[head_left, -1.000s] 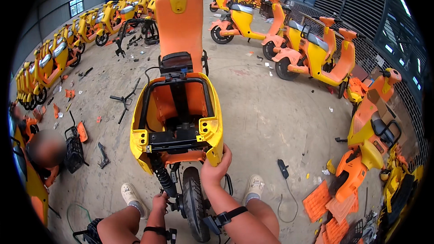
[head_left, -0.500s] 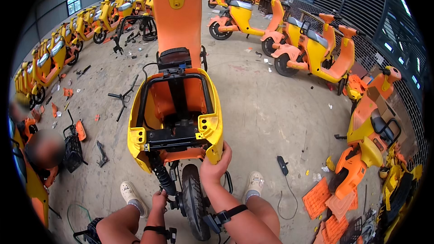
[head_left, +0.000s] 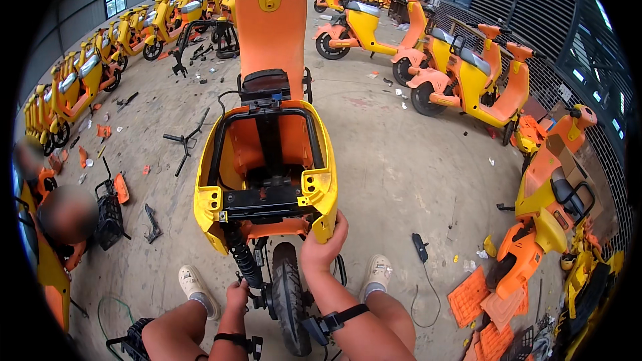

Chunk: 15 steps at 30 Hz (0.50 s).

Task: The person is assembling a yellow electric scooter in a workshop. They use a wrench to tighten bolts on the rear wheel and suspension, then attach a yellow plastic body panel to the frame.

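Note:
In front of me stands a partly stripped scooter with no seat, its yellow rear body shell (head_left: 205,200) open at the top around a black frame. My right hand (head_left: 324,244) is closed on the shell's lower right rear corner, thumb side toward the wheel. Low on the left, my left hand (head_left: 236,294) is closed beside the bottom end of the black shock absorber (head_left: 244,261), near the axle. What its fingers hold is hidden. Between my forearms stands the rear tire (head_left: 287,301). An orange front panel (head_left: 272,33) rises beyond the shell.
Rows of yellow and orange scooters line the left (head_left: 83,87) and right (head_left: 481,80). A black corded box (head_left: 420,246) lies right of my foot, near orange panels (head_left: 468,294). Black bars (head_left: 185,140) and scattered fragments lie leftward. A person (head_left: 67,220) is at the left edge.
The scooter, my right hand and the background appear slightly farther right in the view. Both hands keep the same grips, and the left hand has barely moved.

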Available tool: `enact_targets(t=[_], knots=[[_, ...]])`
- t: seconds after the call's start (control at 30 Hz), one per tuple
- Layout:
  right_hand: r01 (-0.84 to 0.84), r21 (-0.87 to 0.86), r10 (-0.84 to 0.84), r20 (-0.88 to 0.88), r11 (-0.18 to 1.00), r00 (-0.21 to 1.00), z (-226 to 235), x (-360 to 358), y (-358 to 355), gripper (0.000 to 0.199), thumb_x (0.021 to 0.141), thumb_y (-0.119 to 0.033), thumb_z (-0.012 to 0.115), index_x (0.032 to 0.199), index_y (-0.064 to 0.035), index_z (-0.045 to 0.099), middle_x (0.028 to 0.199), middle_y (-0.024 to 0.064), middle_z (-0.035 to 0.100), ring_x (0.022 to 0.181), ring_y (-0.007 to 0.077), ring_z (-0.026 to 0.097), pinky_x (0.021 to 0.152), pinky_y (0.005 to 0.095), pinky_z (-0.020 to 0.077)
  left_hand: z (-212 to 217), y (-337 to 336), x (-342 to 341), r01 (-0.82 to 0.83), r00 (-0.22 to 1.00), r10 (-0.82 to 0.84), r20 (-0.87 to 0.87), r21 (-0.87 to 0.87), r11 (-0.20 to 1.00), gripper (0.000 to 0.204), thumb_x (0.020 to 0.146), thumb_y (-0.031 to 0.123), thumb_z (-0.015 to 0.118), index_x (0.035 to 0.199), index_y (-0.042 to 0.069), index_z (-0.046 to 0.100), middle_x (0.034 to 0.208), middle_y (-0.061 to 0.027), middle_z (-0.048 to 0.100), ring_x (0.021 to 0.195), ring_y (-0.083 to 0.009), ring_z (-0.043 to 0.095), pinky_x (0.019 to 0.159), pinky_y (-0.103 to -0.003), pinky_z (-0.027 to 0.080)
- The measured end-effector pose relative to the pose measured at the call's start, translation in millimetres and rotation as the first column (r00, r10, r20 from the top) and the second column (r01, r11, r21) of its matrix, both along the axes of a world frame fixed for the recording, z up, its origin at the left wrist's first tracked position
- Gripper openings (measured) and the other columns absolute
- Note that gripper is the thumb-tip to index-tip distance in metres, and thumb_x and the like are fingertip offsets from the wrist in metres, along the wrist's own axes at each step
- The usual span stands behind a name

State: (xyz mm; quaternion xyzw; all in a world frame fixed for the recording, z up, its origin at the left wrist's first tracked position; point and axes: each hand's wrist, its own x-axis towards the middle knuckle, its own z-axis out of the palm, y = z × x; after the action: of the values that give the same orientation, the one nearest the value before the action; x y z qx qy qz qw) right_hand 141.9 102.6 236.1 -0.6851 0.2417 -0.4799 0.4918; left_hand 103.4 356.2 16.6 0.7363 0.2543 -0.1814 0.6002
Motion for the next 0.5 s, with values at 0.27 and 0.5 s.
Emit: enact_targets(t=[0.27,0.5], knots=[[-0.020,0.066,0.019,0.023,0.998,1.000,-10.1,2.9,-8.2,0.052,0.075,-0.003,0.073,0.123,-0.0027,0.052,0.118,0.0173,0.056,0.114,0.0392,0.050,0.099,0.0450,0.0394,21.0,-15.2,-1.9,-0.034,0.995,0.024,-0.093,-0.111,0.993,0.034,0.094,0.037,0.060,0.082,0.005,0.059,0.067,-0.0029,0.055,0.048,-0.0113,0.043,0.044,-0.029,0.033],[0.026,-0.027,-0.027,-0.033,0.999,0.999,6.6,-2.2,4.1,0.051,0.076,-0.004,0.072,0.122,-0.0024,0.052,0.118,0.0179,0.055,0.114,0.0394,0.050,0.099,0.0452,0.0392,13.1,0.1,-1.0,-0.034,0.997,0.026,-0.068,-0.115,0.993,0.033,0.094,0.036,0.061,0.082,0.006,0.060,0.065,-0.0021,0.055,0.047,-0.0111,0.043,0.043,-0.028,0.032]])
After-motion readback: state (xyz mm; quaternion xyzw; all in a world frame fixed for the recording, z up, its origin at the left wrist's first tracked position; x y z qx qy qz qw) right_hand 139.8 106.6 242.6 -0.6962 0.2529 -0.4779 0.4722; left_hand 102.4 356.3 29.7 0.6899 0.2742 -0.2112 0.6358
